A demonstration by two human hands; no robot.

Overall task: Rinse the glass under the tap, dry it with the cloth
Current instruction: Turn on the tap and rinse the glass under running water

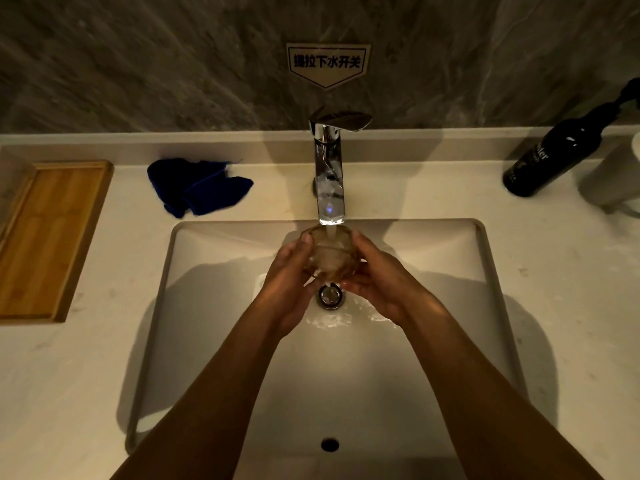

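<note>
A clear faceted glass (pixel 329 252) sits upright under the chrome tap (pixel 329 171), and water runs from the spout into it. My left hand (pixel 289 282) cups the glass from the left and my right hand (pixel 375 280) cups it from the right, both over the white sink (pixel 207 306). A crumpled dark blue cloth (pixel 199 187) lies on the counter left of the tap, apart from both hands. Water pools around the metal drain (pixel 331 295) below the glass.
A wooden tray (pixel 45 237) rests on the counter at the far left. A dark bottle (pixel 554 155) and a pale cup (pixel 620 174) stand at the back right. A sign is fixed to the stone wall above the tap.
</note>
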